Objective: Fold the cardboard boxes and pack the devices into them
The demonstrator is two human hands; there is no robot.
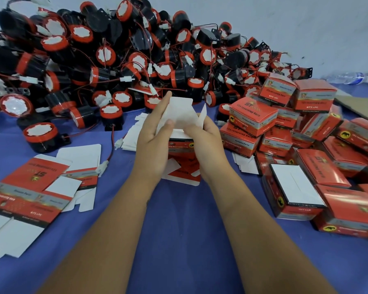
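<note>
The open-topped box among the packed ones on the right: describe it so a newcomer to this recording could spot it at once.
Start at the blue cloth covering the table, then go to the heap of red packed boxes on its right side. At that heap's near edge sits the open-topped box; unlike its closed red neighbours, it shows a plain white panel on top.

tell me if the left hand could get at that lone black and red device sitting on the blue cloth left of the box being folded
Probably yes, once freed. The device sits apart from the pile on the blue cloth, with nothing between it and the left hand. But that hand now holds the box with the right hand.
</note>
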